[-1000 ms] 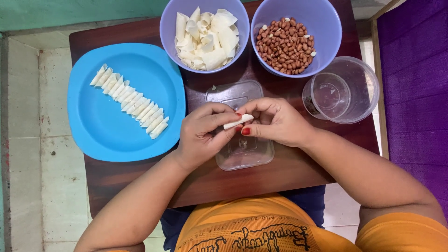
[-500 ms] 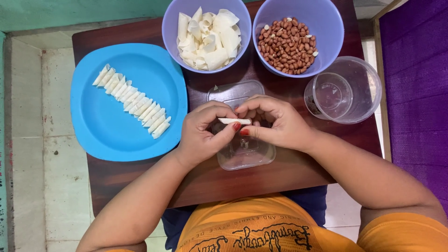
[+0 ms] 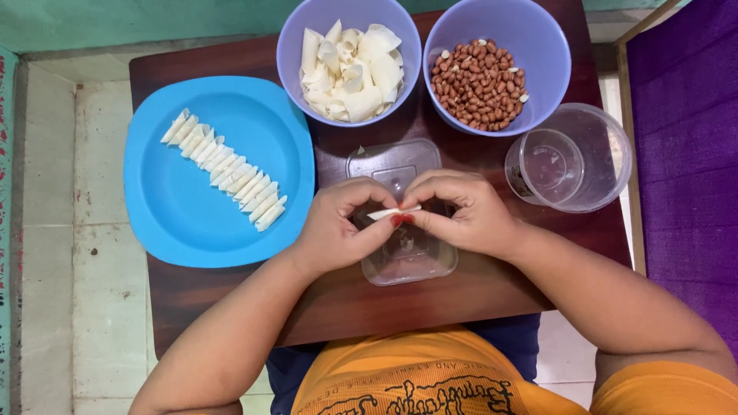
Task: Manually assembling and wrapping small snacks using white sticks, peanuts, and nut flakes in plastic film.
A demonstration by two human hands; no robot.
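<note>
- The left hand [image 3: 338,230] and the right hand [image 3: 465,215] meet over the middle of a dark brown wooden table [image 3: 231,303].
- Both hands pinch one small pale roll of dough wrapper [image 3: 393,212] between thumb and fingertips; the left hand grips its left end, the right hand its right end, and the roll lies roughly level between them.
- The roll is held in the air just above a clear, shallow plastic container [image 3: 407,261], which sits on the table under the hands and is partly hidden by them.
- To the left lies a blue plate [image 3: 184,215], touching or nearly touching the left hand's knuckles.
- On the plate a slanting row of finished pale rolls [image 3: 227,170] runs from upper left to lower right, each roll pressed against the next.
- At the far edge of the table stands a purple bowl [image 3: 296,46] heaped with loose pale wrapper pieces [image 3: 350,69].
- Just beside it, to the right, a second purple bowl [image 3: 538,31] holds brown peanuts [image 3: 478,84].
- Near the right hand, a clear round plastic tub [image 3: 607,154] stands on the table's right edge, with a smaller clear cup [image 3: 550,165] inside it.
- An orange shirt [image 3: 400,376] shows at the bottom.
</note>
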